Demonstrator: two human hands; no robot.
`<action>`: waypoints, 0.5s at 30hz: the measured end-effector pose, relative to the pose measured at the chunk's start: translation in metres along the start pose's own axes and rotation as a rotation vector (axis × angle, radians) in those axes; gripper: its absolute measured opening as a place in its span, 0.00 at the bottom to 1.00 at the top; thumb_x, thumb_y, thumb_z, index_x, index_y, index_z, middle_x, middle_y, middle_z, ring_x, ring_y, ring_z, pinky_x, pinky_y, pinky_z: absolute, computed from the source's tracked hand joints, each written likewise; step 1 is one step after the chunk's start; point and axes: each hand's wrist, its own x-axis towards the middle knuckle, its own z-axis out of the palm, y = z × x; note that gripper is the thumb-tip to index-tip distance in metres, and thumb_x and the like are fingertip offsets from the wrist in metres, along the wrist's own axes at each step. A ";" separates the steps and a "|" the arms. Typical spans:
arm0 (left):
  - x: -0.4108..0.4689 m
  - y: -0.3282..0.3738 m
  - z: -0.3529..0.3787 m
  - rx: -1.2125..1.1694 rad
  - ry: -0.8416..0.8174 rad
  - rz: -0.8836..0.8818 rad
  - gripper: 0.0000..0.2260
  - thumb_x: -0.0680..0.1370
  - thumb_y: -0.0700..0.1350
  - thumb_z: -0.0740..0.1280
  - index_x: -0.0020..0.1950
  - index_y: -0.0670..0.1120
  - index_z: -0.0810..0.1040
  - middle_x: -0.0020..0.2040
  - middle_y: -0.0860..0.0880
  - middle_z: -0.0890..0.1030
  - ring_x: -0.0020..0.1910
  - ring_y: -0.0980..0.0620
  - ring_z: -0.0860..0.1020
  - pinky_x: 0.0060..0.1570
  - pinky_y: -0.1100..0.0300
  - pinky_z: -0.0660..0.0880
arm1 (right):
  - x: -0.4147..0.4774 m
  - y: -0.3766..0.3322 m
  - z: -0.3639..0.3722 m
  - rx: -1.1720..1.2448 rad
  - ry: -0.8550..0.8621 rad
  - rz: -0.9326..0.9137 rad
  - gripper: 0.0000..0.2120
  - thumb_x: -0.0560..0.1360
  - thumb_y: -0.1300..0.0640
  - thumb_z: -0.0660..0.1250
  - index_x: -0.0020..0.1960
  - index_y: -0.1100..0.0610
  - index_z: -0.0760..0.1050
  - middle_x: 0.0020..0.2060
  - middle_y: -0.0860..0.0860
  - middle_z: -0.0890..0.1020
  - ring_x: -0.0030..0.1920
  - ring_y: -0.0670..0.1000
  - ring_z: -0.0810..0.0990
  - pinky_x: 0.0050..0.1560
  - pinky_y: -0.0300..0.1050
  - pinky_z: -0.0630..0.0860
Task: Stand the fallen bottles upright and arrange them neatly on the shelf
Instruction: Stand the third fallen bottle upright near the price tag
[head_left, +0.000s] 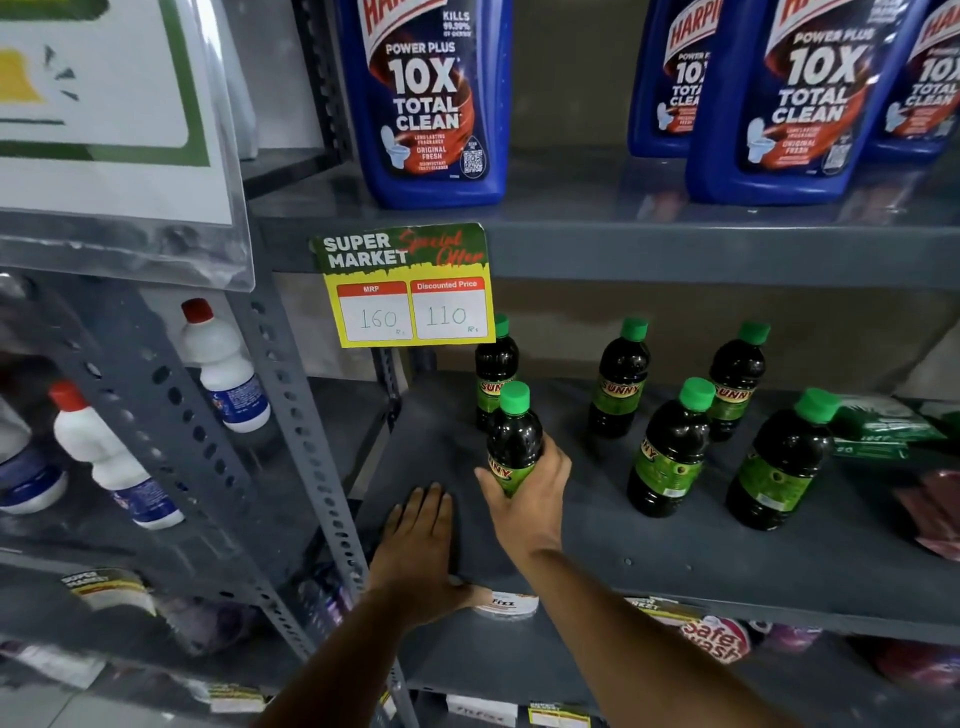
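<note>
The held bottle (513, 441) stands upright at centre frame, just in front of a back-row bottle (494, 371) on the shelf (727, 545). The right hand (527, 496) is nearer, fingers (556, 457) wrapped round its lower body. The left hand (421, 540) lies flat, fingers spread, holding nothing.

Six dark bottles (670, 452) with green caps stand on the middle shelf (779, 566). Four blue bottles (431, 98) sit above. Three white bottles (223, 369) with red caps show at left. One price tag (410, 288).
</note>
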 end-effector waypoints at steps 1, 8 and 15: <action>-0.001 0.001 -0.001 0.006 -0.006 -0.005 0.53 0.67 0.72 0.63 0.77 0.44 0.40 0.79 0.45 0.44 0.77 0.46 0.42 0.73 0.49 0.40 | 0.000 0.000 -0.001 0.003 -0.010 0.000 0.42 0.68 0.53 0.78 0.74 0.59 0.58 0.66 0.56 0.64 0.63 0.54 0.72 0.64 0.50 0.73; 0.000 0.003 -0.007 -0.003 -0.088 -0.039 0.59 0.62 0.77 0.61 0.77 0.45 0.38 0.79 0.47 0.41 0.77 0.47 0.41 0.75 0.48 0.42 | -0.030 0.017 -0.036 0.004 0.063 -0.045 0.51 0.65 0.27 0.68 0.75 0.58 0.57 0.61 0.53 0.69 0.60 0.52 0.72 0.62 0.61 0.71; 0.001 0.001 -0.004 0.015 -0.037 -0.033 0.63 0.54 0.84 0.50 0.78 0.45 0.41 0.79 0.46 0.42 0.77 0.47 0.42 0.75 0.48 0.44 | -0.008 0.079 -0.156 -0.200 0.643 0.114 0.40 0.63 0.43 0.75 0.64 0.67 0.68 0.55 0.66 0.74 0.58 0.69 0.72 0.56 0.68 0.70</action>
